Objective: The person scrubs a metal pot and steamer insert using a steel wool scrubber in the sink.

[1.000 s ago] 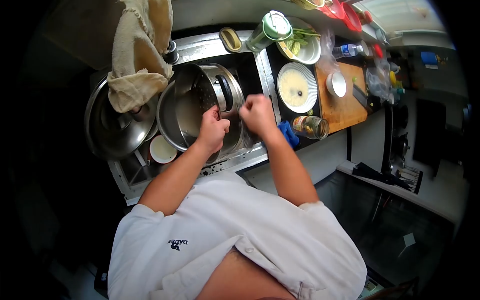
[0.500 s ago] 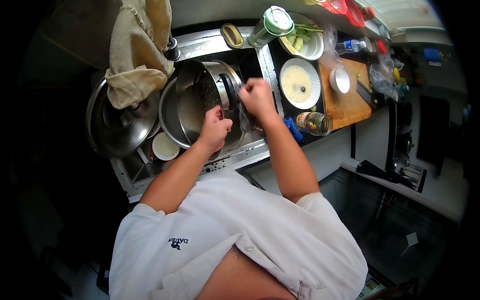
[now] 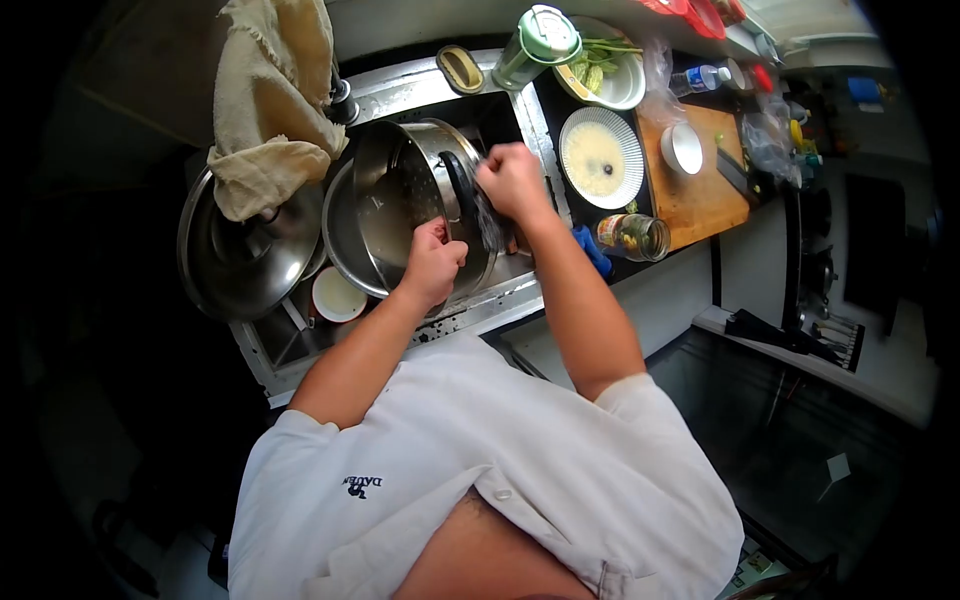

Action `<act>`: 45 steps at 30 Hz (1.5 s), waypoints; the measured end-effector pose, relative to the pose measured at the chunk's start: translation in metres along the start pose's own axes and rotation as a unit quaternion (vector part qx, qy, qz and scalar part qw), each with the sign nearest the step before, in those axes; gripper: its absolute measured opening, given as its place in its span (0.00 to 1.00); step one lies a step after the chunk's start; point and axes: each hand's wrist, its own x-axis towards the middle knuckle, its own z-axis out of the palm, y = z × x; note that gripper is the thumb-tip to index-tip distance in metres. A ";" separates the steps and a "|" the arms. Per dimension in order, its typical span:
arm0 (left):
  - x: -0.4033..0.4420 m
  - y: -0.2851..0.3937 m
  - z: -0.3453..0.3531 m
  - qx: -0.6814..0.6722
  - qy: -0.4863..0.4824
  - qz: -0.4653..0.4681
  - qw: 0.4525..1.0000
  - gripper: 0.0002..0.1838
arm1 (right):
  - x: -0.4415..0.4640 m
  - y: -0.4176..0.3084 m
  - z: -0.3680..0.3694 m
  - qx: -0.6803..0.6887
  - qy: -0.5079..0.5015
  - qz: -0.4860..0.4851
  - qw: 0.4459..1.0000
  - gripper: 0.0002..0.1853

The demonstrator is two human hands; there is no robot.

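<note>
Your left hand (image 3: 434, 268), fingers pinched on one pot (image 3: 388, 205); right hand (image 3: 513, 182), fist, contents unclear; one sink (image 3: 490, 305), cluttered kitchen (image 3: 755, 270).

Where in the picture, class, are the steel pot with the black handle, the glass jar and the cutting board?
Steel pot (image 3: 398, 195): head view, on its inner surface.
Glass jar (image 3: 632, 238): head view, on its side.
Cutting board (image 3: 697, 207): head view, on bare wood.

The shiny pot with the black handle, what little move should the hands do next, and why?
Maybe the left hand should turn the pot a little. The pot is tipped sideways, the left hand grips its edge, and the curled right hand is close by the black handle, so a small turn could bring another part within reach.
</note>
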 end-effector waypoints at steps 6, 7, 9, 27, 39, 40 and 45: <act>-0.001 -0.003 0.000 -0.006 -0.009 -0.039 0.999 0.12 | -0.061 0.016 -0.004 0.038 0.041 0.000 0.998 0.07; 0.002 -0.008 -0.003 0.000 -0.018 -0.032 0.999 0.12 | -0.039 0.011 -0.005 0.016 0.041 -0.008 0.999 0.08; 0.003 -0.012 -0.006 0.012 -0.023 -0.018 1.000 0.11 | 0.009 0.010 0.006 0.011 0.013 0.031 0.999 0.06; -0.004 -0.015 -0.017 0.038 -0.039 -0.034 0.998 0.17 | -0.010 0.002 0.006 0.054 0.074 -0.013 0.996 0.10; -0.003 -0.001 -0.001 0.006 -0.027 -0.048 0.998 0.16 | -0.119 0.019 0.014 0.105 0.130 -0.051 0.985 0.05; -0.006 -0.002 -0.001 0.002 -0.028 -0.046 0.999 0.15 | -0.101 0.018 0.014 0.122 0.151 -0.052 0.980 0.05; -0.005 -0.010 -0.011 0.030 -0.020 -0.036 0.999 0.13 | -0.041 0.012 0.007 0.070 0.122 -0.057 0.988 0.07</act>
